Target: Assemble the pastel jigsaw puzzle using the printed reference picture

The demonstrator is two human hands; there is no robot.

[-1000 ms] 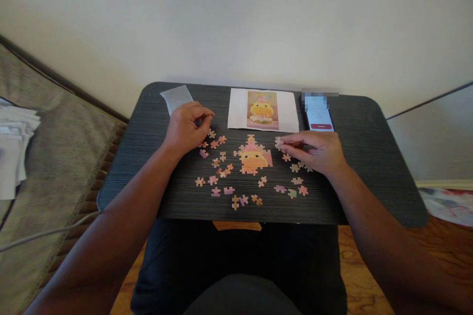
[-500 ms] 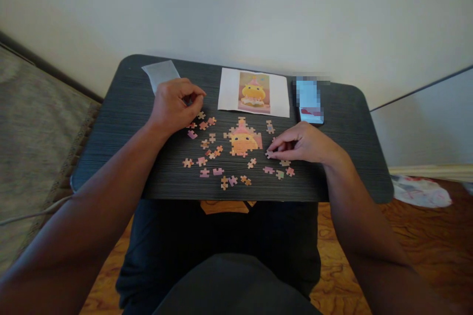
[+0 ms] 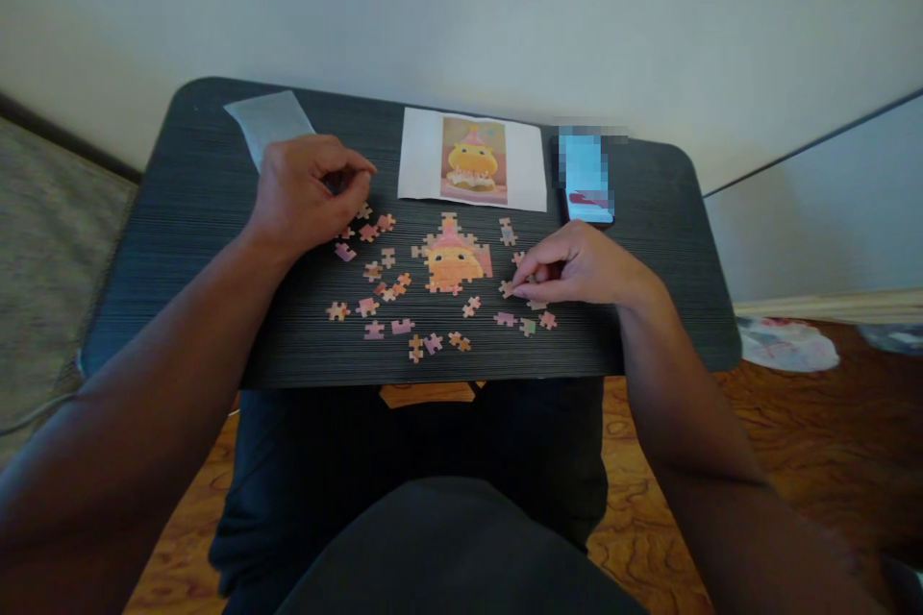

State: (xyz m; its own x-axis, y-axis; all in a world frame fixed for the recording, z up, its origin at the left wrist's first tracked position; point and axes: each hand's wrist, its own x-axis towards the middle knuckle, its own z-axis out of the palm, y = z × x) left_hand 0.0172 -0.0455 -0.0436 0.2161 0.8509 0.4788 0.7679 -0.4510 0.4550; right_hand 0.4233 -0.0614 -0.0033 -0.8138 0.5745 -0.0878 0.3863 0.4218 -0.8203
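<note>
My right hand (image 3: 587,266) pinches thumb and fingers together at a small jigsaw piece (image 3: 507,289), just right of the joined puzzle section (image 3: 453,259). That section shows a yellow figure with dark eyes and a pink hat. To the left, my left hand (image 3: 307,187) is closed, thumb against the fingertips, above the table; whatever is between them, if anything, is hidden. Loose pieces lie beneath and beside it, among them a purple piece (image 3: 344,252). Several more are scattered near the front, such as an orange-brown piece (image 3: 460,341). A pink piece (image 3: 548,320) lies below my right hand.
A printed sheet (image 3: 422,154) with the yellow figure's picture lies at the back of the dark table (image 3: 670,240). A phone (image 3: 587,178) with a lit screen is right of it. Behind my left hand lies a translucent plastic bag (image 3: 272,120). A wall rises behind the table.
The whole view has shifted, so the table and everything on it appear farther left and slightly higher. Relative to the table, both hands stay in nearly the same places, with their fingers still closed.
</note>
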